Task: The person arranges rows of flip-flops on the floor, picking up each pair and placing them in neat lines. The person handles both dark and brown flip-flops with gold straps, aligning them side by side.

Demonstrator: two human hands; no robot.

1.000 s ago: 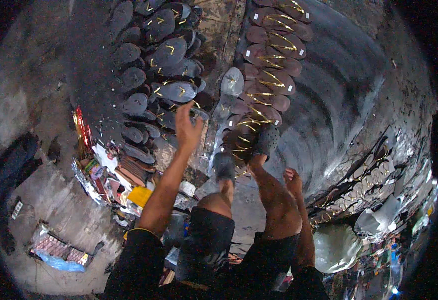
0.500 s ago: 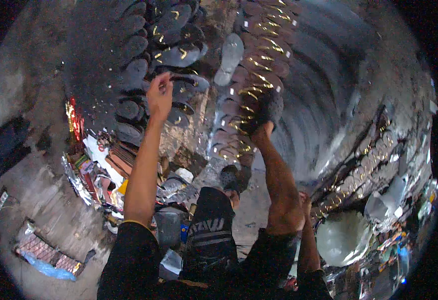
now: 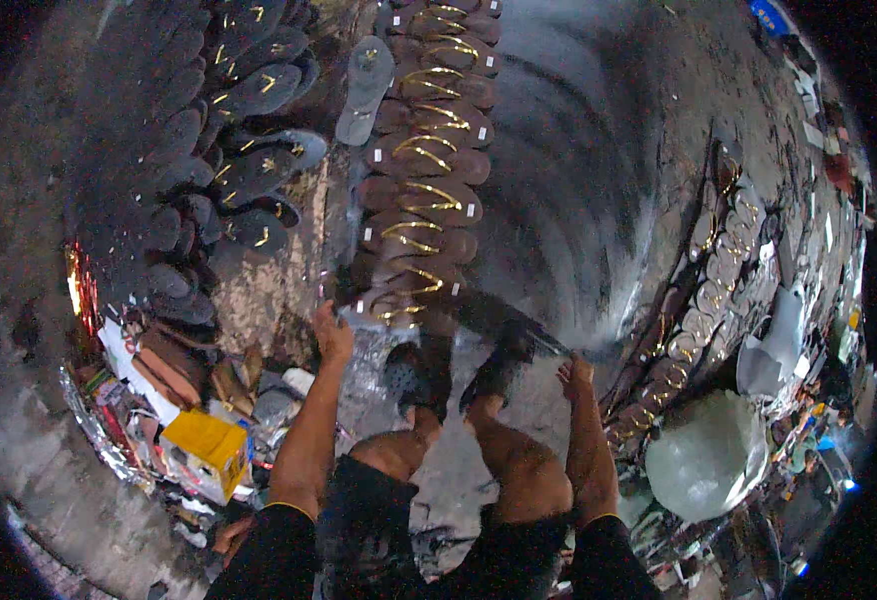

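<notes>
My left hand is at the near left corner of a row of brown sandals. Its fingers are curled together by the near edge of the dark sheet beside the row; whatever they pinch is too small to make out. On the other side, my right hand is bent closed at the sheet's near right corner, its grip also unclear. Gold straps and small white tags mark the sandals, which overlap in a line running away from me. My feet, in dark clogs, stand at the row's near end.
Dark sandals with gold marks are heaped at left. A lone grey sole lies between heap and row. Nearer left are a yellow box and scraps. At right are a second sandal row and a pale rounded bag.
My left hand has come down and back from the dark sandal heap to the row's near end. My right foot has stepped back off the row, and my right hand has left my knee.
</notes>
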